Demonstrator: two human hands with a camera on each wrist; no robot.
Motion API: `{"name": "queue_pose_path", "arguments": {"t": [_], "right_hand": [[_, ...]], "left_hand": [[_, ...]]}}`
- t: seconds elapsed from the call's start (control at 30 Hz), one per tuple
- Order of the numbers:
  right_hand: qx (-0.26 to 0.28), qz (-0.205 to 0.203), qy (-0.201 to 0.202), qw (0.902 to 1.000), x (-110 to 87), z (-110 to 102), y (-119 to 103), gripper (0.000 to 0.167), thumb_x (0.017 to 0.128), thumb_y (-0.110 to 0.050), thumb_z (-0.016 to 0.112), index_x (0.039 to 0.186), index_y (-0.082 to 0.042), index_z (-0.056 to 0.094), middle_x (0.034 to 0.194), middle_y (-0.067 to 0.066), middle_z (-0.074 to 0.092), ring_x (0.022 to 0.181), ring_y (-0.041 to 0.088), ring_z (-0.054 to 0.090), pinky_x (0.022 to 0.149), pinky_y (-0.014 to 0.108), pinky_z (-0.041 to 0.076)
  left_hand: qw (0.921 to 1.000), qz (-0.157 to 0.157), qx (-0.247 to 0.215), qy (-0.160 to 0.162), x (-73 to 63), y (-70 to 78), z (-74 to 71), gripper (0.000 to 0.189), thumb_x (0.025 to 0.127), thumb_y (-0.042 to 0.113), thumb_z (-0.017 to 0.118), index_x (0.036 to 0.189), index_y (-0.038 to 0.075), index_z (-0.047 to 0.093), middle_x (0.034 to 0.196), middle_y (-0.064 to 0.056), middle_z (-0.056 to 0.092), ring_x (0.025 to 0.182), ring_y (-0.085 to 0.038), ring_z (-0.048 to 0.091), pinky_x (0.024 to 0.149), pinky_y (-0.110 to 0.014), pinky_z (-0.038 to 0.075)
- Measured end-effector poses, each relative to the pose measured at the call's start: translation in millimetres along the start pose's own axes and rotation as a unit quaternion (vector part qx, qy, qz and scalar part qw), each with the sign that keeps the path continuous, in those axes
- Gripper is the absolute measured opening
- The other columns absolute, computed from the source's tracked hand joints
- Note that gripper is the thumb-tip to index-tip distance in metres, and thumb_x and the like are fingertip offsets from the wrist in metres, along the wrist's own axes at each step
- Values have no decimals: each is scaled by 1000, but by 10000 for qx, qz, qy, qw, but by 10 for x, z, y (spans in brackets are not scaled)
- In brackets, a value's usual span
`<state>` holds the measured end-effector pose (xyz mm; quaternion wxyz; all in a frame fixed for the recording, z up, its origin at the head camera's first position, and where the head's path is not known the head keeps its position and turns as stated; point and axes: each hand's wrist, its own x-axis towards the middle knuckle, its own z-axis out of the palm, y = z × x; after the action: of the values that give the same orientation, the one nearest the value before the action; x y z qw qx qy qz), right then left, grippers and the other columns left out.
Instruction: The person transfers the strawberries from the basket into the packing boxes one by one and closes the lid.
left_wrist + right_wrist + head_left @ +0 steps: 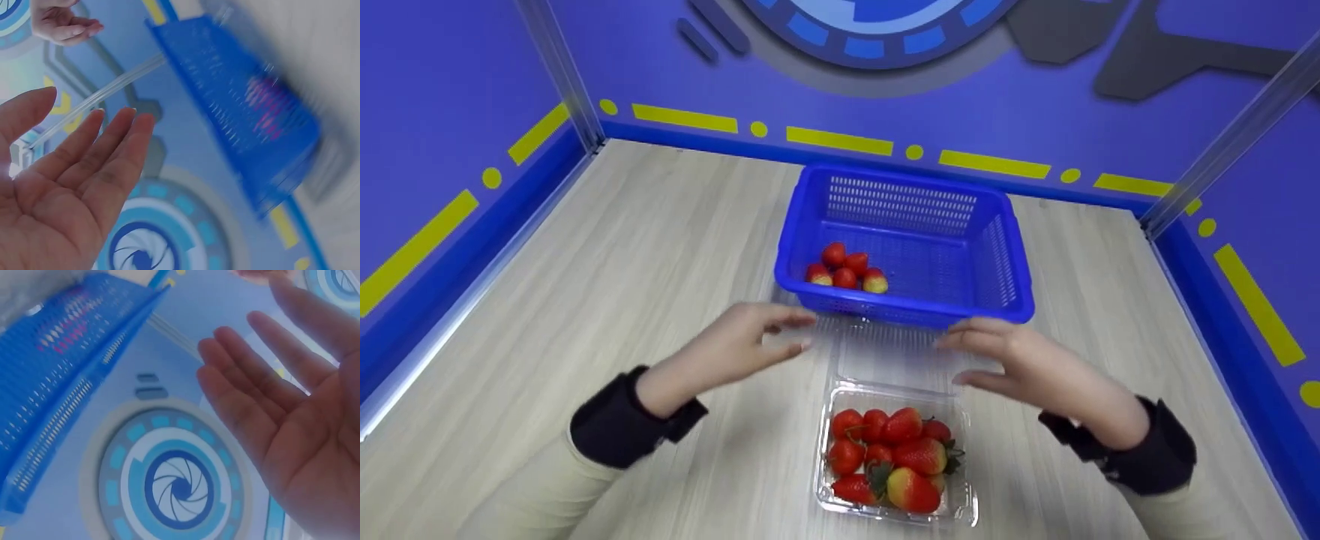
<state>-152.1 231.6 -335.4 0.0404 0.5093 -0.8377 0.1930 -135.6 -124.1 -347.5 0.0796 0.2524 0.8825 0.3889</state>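
Note:
A clear plastic clamshell box [957, 491] lies near the front of the table, filled with several red strawberries [903, 425], some pale yellow at one end. Its transparent lid [877, 364] is folded back flat toward the basket. On the left side of the lid my left hand [735, 345] hovers with relaxed fingers, holding nothing. Across from it, my right hand [1016, 364] is just as relaxed, its fingertips close to the basket's front right corner. Both wrist views show bare palms, the left palm [67, 197] and the right palm [315, 444].
Behind the lid stands a blue slotted plastic basket [1016, 247], with several strawberries [845, 278] in its front left corner. Blue printed panels [840, 112] enclose the pale wood-grain table [682, 247] at the back and sides.

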Motion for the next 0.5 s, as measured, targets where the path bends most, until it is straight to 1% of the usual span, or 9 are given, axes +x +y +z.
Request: {"name": "queue_pose_path", "arguments": {"t": [0.1,0.2,0.27,0.37,0.43,0.5], "right_hand": [[165,200,-9,9997,147,-185,89,41,83,-5,80,123,-2,70,117,13,74,104,30,71,88,42,63],[186,461,-62,9987,329,-367,192,40,85,-6,80,123,-1,70,119,15,74,106,31,71,90,46,62],[216,743,-172,9969,473,-470,277,40,86,-8,80,124,0,69,122,17,74,110,33,70,94,49,60],[376,1316,-466,9895,700,-594,421,42,91,-11,77,129,1,67,128,20,71,117,36,68,101,53,56],[481,1708,-669,9819,852,-634,527,43,93,-14,75,133,0,65,131,21,69,121,38,66,105,54,54],[540,1954,-835,9757,990,-634,648,45,94,-16,74,135,0,64,132,22,69,123,39,65,106,55,53]], "left_hand": [[9998,-19,104,178,132,133,-224,38,100,18,65,133,-1,65,131,-20,70,117,-35,68,101,-49,57],[9991,-183,186,329,311,245,-458,42,100,17,65,138,0,61,136,-20,68,121,-35,66,104,-47,56],[9982,-362,245,413,464,292,-612,44,101,18,64,141,0,58,139,-20,65,126,-35,64,108,-46,54],[9962,-554,387,550,735,288,-807,46,103,20,62,143,-1,57,141,-21,64,129,-35,62,111,-46,52],[9942,-710,522,610,917,239,-894,46,103,23,61,143,0,57,139,-21,65,128,-34,63,110,-45,52],[9923,-858,611,656,1080,155,-946,46,103,23,61,142,0,59,136,-22,67,126,-34,64,108,-46,53]]}}
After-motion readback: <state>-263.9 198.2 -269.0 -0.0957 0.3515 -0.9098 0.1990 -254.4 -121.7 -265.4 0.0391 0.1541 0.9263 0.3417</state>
